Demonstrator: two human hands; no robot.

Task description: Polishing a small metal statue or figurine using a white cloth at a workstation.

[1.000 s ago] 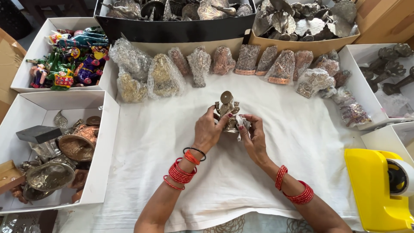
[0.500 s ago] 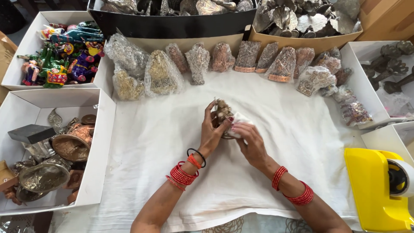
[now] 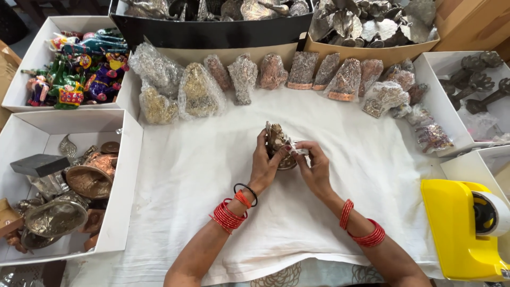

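A small brass-coloured metal figurine [image 3: 277,144] is held upright above the white cloth [image 3: 202,175] at the middle of the table. My left hand [image 3: 264,167] wraps around its left side and base. My right hand [image 3: 313,166] touches its right side, fingers pinching a small white scrap or tag [image 3: 298,151] against it. Red bangles sit on both wrists, with a black band on the left one.
A row of plastic-wrapped figurines [image 3: 244,77] lines the far cloth edge. White boxes hold painted toys [image 3: 79,66] at far left, metal bowls and pieces [image 3: 69,186] at near left, dark stands [image 3: 478,85] at right. A yellow tape dispenser [image 3: 467,228] stands near right.
The figurine has been turned and drawn slightly nearer between my hands. My right hand closed in on its side, and the camera view shifted a little.
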